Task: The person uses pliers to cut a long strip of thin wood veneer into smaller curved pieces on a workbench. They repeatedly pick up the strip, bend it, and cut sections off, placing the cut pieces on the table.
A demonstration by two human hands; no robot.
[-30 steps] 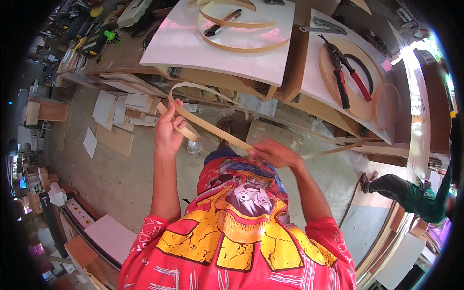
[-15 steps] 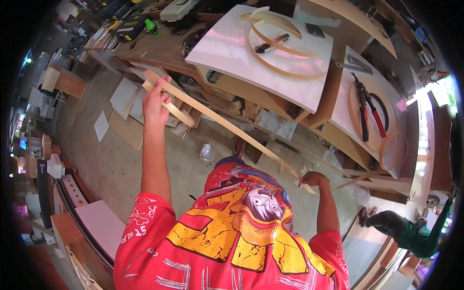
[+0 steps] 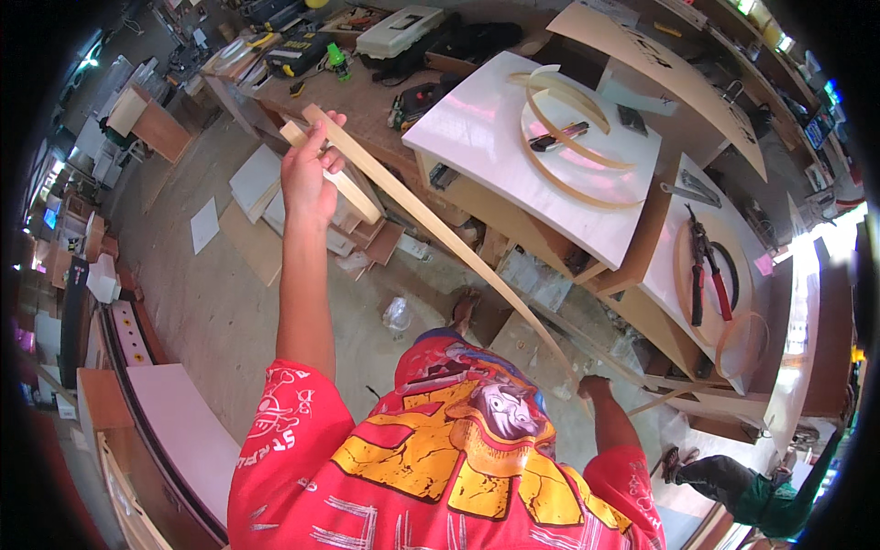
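My left hand [image 3: 310, 174], raised at the left, is closed around a pale wood-coloured edging strip [image 3: 431, 231]. A folded-back length of the same strip hangs below the fingers. From there the strip runs down to the right in a gentle bow toward my right hand [image 3: 596, 389]. That hand is low beside my body, its fingers closed at the strip's lower part; they show small and partly hidden. Curved pieces of similar strip [image 3: 587, 194] lie on the white panel [image 3: 458, 124] beyond, around a cutter knife [image 3: 557, 137].
Red-handled pliers [image 3: 710, 291] rest on the white board at the right. Toolboxes [image 3: 400, 33] stand on the far bench. A crumpled clear plastic piece [image 3: 396, 313] and loose panels [image 3: 206, 225] lie on the floor. A person in green [image 3: 779, 500] is at the lower right.
The view has shifted, so the bench sits lower and farther right. My right hand has moved down along the strip's end, and the strip now bows more.
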